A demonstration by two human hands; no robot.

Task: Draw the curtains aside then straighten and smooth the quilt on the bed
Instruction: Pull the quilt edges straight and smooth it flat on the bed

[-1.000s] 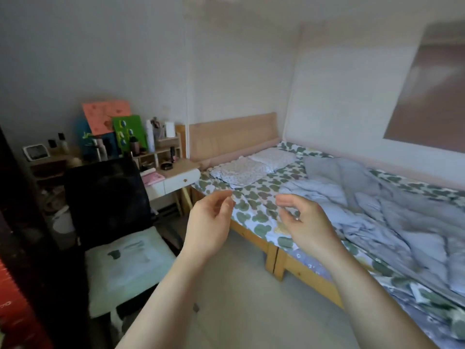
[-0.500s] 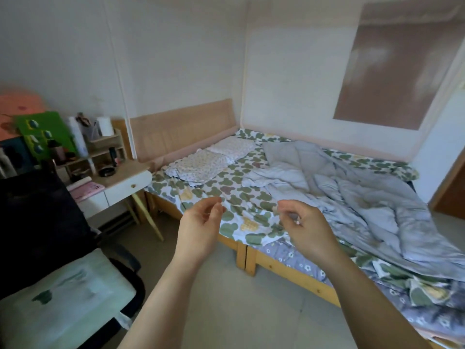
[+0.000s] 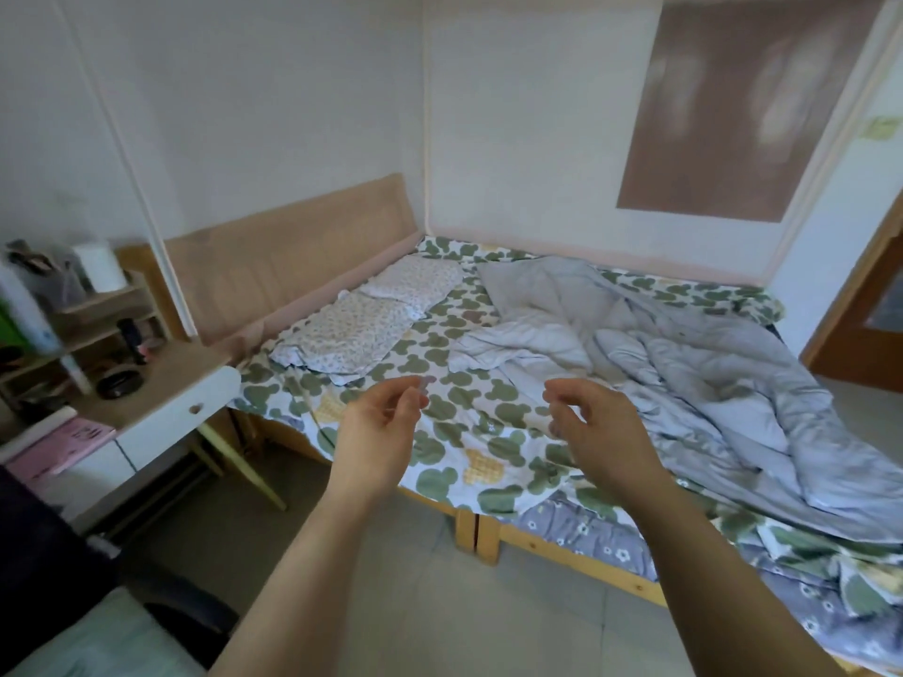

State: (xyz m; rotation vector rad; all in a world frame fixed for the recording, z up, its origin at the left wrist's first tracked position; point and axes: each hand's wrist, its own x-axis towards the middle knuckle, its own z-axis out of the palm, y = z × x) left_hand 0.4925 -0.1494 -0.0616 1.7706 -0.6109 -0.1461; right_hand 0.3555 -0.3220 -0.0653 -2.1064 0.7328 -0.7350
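A rumpled pale blue-grey quilt point(image 3: 684, 373) lies bunched across the right half of a bed point(image 3: 537, 547), its near edge spilling over the wooden side rail. It leaves bare a white sheet point(image 3: 440, 349) printed with green blotches. A second, grey floral sheet point(image 3: 576, 530) hangs just below that one at the rail. Two small patterned pillows point(image 3: 356, 329) lie side by side at the head end, against a padded tan headboard point(image 3: 293, 246).

A sheer curtain point(image 3: 611, 259) with a pink hem hangs along the bed's far side, carried on thin white poles point(image 3: 426, 139). Whether it closes the near side cannot be told.

The person stands at the near edge with both bare arms raised over the floor point(image 3: 415, 608). The left hand point(image 3: 376, 432) and right hand point(image 3: 601, 432) are held apart from each other, palms turned inward and fingers loosely curled. Neither grips anything that can be seen, and neither touches the bedding.

Left of the bed stands a bedside table point(image 3: 185, 398) with a white drawer front and a small wooden shelf point(image 3: 107, 305) on top. A white roll point(image 3: 100, 266) sits on the shelf, with blurred bottles below it. A pink booklet point(image 3: 68, 447) lies lower left, near a dark chair point(image 3: 49, 554). A brown panel point(image 3: 733, 105) hangs on the far wall, and a wooden door point(image 3: 870, 329) shows at right.
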